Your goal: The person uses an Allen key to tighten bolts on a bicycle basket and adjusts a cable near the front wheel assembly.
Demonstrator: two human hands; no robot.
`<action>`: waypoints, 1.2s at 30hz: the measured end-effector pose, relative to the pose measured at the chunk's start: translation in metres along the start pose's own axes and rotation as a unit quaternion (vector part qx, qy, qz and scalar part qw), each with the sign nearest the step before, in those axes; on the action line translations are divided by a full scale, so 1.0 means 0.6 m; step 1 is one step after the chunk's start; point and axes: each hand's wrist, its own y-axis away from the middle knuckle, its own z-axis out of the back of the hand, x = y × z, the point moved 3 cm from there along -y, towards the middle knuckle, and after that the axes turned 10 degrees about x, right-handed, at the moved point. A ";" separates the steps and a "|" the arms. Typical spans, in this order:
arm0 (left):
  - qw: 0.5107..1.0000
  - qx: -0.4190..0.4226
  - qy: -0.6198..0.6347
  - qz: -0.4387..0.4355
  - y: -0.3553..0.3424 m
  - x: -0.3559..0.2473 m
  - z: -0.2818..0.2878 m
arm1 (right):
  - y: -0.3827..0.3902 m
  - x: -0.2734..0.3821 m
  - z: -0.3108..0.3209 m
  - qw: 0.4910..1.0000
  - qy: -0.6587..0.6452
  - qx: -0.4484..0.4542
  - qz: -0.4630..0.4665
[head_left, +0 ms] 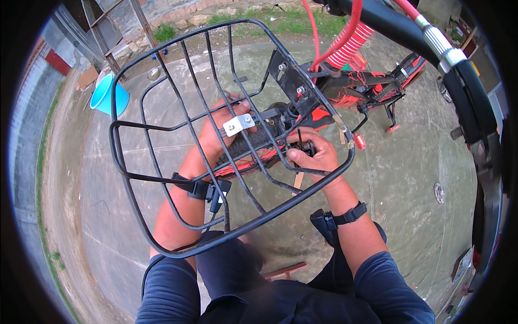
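A black wire basket (186, 110) on a red-and-black bicycle (345, 92) fills the middle of the view, above the front wheel (251, 141). My left hand (216, 129) reaches beneath the basket's wires, left of the tyre. Its fingers curl by a small silver bracket (238, 124) with two bolts; what they grip is partly hidden. To the right of the wheel, my right hand (319, 154) closes its thumb and fingers on a small dark metal part (305, 147), its kind unclear. A black plate (291, 81) with bolts backs the basket.
Black handlebar tubing (396, 24) and a black grip (472, 102) cross the upper right. Red cables (314, 32) hang beside the basket. A blue bucket (109, 95) stands at the far left. Concrete floor (410, 178) lies around the bicycle.
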 end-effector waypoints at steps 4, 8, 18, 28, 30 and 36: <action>0.999 -0.031 -0.004 -0.023 0.013 -0.004 -0.016 | -0.005 0.021 -0.010 0.993 -0.114 0.002 -0.032; 0.998 -0.039 0.031 -0.027 0.018 -0.012 -0.024 | -0.003 0.011 -0.008 0.996 -0.090 0.004 -0.024; 0.997 -0.034 0.042 0.056 -0.011 -0.001 -0.012 | -0.001 -0.007 -0.002 0.999 -0.037 0.014 -0.014; 0.996 -0.037 0.065 0.045 -0.014 -0.005 -0.019 | -0.002 0.000 -0.005 0.998 -0.064 0.006 -0.027; 0.997 -0.039 0.049 0.039 -0.011 -0.006 -0.017 | -0.002 0.003 -0.009 0.994 -0.100 -0.008 -0.034; 0.999 -0.047 0.011 0.017 -0.011 -0.004 -0.023 | 0.001 -0.013 -0.002 0.998 -0.047 0.009 -0.026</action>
